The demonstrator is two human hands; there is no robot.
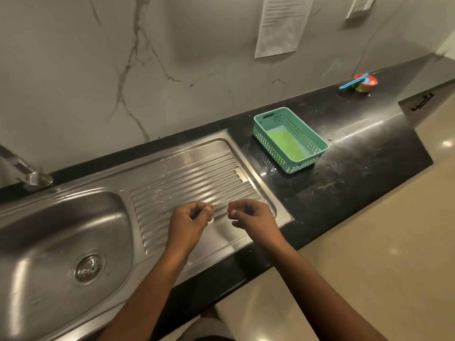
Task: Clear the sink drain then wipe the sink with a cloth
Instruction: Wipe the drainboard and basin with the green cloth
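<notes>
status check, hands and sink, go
Left hand and right hand loosely curled over drainboard, no cloth held. Sink drain looks clear. Green cloth in basket.

Paper notice (280, 23) on wall; red container (366, 82) on counter (364, 153).

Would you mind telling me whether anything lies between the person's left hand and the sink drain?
Nothing visible does. The left hand hovers over the ribbed drainboard, and the drain sits uncovered in the basin down to its left. Only bare steel lies between them. The basket stands off to the right on the counter.
</notes>
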